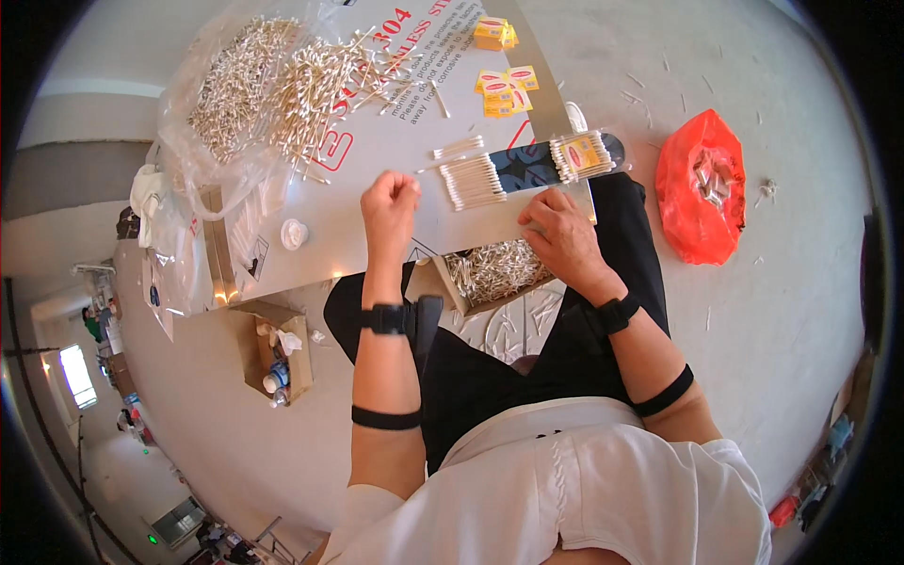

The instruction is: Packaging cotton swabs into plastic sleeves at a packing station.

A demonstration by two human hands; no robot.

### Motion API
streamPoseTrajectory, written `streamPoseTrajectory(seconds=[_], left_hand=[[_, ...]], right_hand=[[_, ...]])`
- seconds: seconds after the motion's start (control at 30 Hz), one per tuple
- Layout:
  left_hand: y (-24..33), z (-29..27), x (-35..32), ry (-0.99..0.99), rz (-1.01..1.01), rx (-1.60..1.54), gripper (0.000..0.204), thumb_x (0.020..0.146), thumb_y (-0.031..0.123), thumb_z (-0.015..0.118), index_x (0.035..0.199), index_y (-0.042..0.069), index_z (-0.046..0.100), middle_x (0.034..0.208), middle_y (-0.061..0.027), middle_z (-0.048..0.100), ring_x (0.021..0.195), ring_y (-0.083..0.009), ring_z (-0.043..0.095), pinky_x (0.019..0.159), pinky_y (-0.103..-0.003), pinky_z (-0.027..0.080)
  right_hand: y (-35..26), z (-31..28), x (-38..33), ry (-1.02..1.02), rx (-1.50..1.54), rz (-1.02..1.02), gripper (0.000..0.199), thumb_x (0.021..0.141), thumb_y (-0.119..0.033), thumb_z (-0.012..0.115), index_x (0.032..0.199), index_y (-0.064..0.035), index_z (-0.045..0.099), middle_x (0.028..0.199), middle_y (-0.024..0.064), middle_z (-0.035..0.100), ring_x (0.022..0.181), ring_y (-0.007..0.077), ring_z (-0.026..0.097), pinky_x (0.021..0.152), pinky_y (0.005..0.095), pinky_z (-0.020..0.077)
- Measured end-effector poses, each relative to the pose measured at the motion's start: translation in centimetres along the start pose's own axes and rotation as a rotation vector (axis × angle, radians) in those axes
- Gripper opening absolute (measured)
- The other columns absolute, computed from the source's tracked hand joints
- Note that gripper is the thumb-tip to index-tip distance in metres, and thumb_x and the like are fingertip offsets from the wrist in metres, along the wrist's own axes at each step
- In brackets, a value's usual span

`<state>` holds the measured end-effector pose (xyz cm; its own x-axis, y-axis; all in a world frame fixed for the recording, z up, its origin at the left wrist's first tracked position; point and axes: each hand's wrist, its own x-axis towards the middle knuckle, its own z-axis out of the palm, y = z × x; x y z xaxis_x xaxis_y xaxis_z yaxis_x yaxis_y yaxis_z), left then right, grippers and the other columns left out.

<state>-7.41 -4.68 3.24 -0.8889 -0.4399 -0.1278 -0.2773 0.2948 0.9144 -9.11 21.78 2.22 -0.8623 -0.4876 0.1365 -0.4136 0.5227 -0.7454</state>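
Note:
My left hand [390, 201] is over the steel-topped table with its fingers curled closed. Whatever it may hold is hidden. Just right of it lies a row of cotton swabs [473, 181] side by side, with a few loose swabs [458, 148] above. My right hand [562, 231] is at the table's near edge, fingers loosely bent and apart, with nothing visible in them. Beyond it, another row of swabs [569, 158] carries a small yellow card [582, 153]. Both rows rest at the ends of a dark patterned strip [523, 168].
A clear plastic bag [184, 108] spills a large heap of swabs [315, 89] at the far left. Yellow cards [507, 91] lie at the back. Below the table edge is a cardboard box of swabs [499, 268]. A red bag [699, 188] stands on the floor at right.

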Motion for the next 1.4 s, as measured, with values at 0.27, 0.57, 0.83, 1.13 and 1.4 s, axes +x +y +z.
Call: streamPoseTrajectory(seconds=[0.27, 0.57, 0.83, 1.13, 1.4], left_hand=[[0.5, 2.5, 6.0, -0.039, 0.152, 0.356, 0.010, 0.078, 0.010, 0.071, 0.084, 0.001, 0.068, 0.072, -0.0075, 0.066, 0.065, -0.0175, 0.061, 0.064, -0.032, 0.049], [0.0, 2.2, 7.2, -0.028, 0.064, 0.338, 0.008, 0.079, 0.008, 0.071, 0.082, 0.001, 0.068, 0.067, -0.0057, 0.064, 0.064, -0.0144, 0.057, 0.062, -0.030, 0.047], [0.7, 1.0, 5.3, -0.033, 0.005, -0.088, 0.007, 0.089, 0.007, 0.064, 0.084, 0.002, 0.064, 0.080, -0.0012, 0.065, 0.068, -0.0072, 0.054, 0.062, -0.023, 0.045], [-0.1, 1.0, 4.4, -0.037, -0.070, -0.306, 0.009, 0.090, 0.007, 0.062, 0.084, 0.001, 0.063, 0.080, -0.0051, 0.066, 0.069, -0.0089, 0.058, 0.062, -0.024, 0.047], [0.7, 1.6, 4.5, -0.079, -0.064, -0.335, 0.009, 0.093, 0.008, 0.062, 0.087, 0.001, 0.063, 0.083, -0.0058, 0.066, 0.071, -0.0122, 0.058, 0.066, -0.026, 0.047]], right_hand=[[0.0, -0.2, 0.1, -0.004, 0.012, 0.011, 0.012, 0.073, -0.003, 0.067, 0.084, -0.0057, 0.064, 0.095, 0.0105, 0.058, 0.096, 0.0330, 0.059, 0.082, 0.0430, 0.0500], [-0.3, -0.4, 0.3, -0.002, 0.041, 0.000, 0.014, 0.071, -0.002, 0.069, 0.084, -0.0054, 0.065, 0.095, 0.0100, 0.058, 0.095, 0.0325, 0.059, 0.081, 0.0428, 0.0506], [-0.1, -0.3, 0.2, 0.009, 0.020, -0.005, 0.011, 0.074, -0.004, 0.068, 0.085, -0.0048, 0.065, 0.093, 0.0109, 0.060, 0.094, 0.0329, 0.060, 0.080, 0.0424, 0.0511], [-1.4, -0.4, 4.4, 0.123, 0.174, 0.085, 0.013, 0.082, -0.009, 0.066, 0.093, -0.0026, 0.065, 0.090, 0.0163, 0.063, 0.082, 0.0380, 0.063, 0.074, 0.0438, 0.0518], [-2.0, 5.0, 13.2, 0.096, -0.052, -0.162, 0.013, 0.079, -0.009, 0.064, 0.090, -0.0053, 0.069, 0.100, 0.0139, 0.060, 0.097, 0.0310, 0.062, 0.078, 0.0407, 0.0537]])
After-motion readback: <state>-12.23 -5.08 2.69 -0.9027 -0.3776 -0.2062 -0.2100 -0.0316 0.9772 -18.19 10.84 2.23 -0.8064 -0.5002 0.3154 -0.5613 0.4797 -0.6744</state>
